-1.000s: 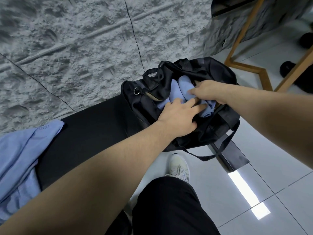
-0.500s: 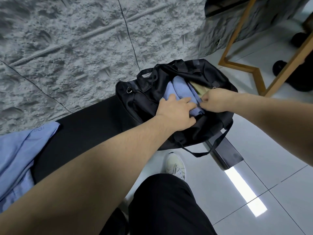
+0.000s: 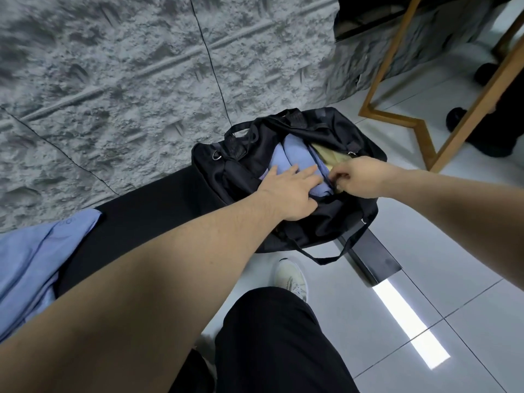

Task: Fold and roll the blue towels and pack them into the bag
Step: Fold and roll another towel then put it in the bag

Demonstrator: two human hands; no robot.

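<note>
Head view
Landmark: soft black fabric duffel bag point(image 3: 326, 222), mouth unzipped, resting on the far end of a long black bench point(image 3: 147, 219).
Towels in bag: rolled light-blue cloth towels point(image 3: 295, 157) lie side by side inside the bag's mouth; a yellowish lining or item shows just right of them, cannot tell which.
Left hand: left hand point(image 3: 289, 191) lies flat, fingers straight and spread, pressing on the towels at the bag's near rim.
Right hand: right hand point(image 3: 357, 177) has fingers curled, pinching at the bag's opening edge just right of the towels; exactly what it pinches is too small to tell.
Loose towel: crumpled light-blue towel point(image 3: 34, 262) lies on the bench, well apart from the bag, at the left.
Strap: bag's black strap point(image 3: 329, 258) hangs off the bench below the bag.
Floor: glossy grey tile floor point(image 3: 425, 293) right of the bag; one white sneaker point(image 3: 292, 276) below it.
</note>
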